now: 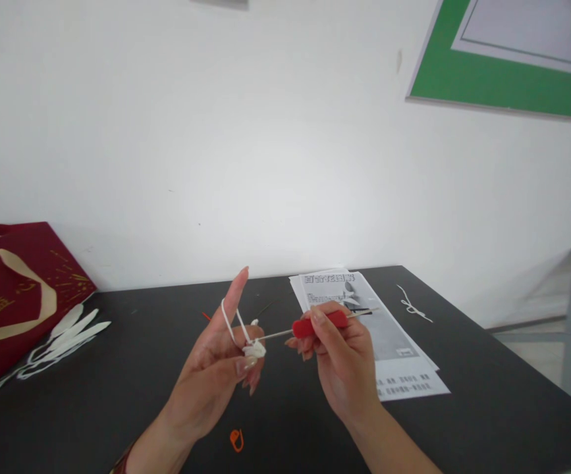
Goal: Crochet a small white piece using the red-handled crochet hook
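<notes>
Left hand [206, 375]: pinches small white crochet piece [257, 349], with yarn [242, 325] looped over raised index finger. Right hand [347, 359]: grips red-handled crochet hook [317, 324], tip at the piece. Could lose the loop through slack yarn or too sharp a pull. Has room above black table [275, 428], with printed sheets [406, 372] behind right hand and wall [265, 164] at back edge.

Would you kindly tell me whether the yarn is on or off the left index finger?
On: white yarn loops around the raised index finger of the left hand, reaching the white piece.
</notes>
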Demonstrator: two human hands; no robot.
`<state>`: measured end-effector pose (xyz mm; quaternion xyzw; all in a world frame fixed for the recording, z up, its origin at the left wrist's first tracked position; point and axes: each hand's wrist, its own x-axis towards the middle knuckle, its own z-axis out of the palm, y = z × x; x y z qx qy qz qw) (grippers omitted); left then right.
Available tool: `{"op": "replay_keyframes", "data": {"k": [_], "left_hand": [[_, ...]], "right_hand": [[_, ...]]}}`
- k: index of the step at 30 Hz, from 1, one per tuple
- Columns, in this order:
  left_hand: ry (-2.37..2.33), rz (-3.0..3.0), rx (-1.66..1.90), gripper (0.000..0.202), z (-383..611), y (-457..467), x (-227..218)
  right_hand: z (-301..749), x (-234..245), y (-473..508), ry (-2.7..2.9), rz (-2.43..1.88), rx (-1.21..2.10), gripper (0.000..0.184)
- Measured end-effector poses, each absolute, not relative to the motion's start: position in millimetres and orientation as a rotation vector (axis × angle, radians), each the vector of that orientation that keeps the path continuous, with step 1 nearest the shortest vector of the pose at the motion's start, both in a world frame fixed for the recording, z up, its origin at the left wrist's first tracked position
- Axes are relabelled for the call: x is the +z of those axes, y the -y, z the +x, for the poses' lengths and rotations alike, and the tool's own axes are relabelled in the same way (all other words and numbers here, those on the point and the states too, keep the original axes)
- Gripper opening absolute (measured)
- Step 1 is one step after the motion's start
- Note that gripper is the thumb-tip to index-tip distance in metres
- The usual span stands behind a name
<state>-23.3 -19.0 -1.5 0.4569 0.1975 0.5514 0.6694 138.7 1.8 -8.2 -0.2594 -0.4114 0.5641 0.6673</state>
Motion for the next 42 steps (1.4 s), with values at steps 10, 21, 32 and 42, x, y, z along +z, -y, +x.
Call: {"op": "replay_keyframes", "data": {"k": [10,21,32,42], "left_hand": [[-0.518,1.055,1.308,0.09,-18.5,19.4,-0.5],[-0.5,1.054,1.294,0.09,-16.0,17.7,-4.0],[-0.528,1.051,1.288,0.087,-16.4,19.0,-4.5],[-0.517,1.093,1.244,0.08,-18.4,22.5,-3.0]], "right_hand": [[139.8,-8.9,-0.3,0.949,-0.515,1.262,0.013],[133.9,-13.7,-1.7,0.88,-0.555,1.35,0.013],[131.5,-14.2,-2.9,0.799,-0.499,1.561,0.017],[136.9,-10.9,-8.2,0.795,-0.443,1.586,0.018]]}}
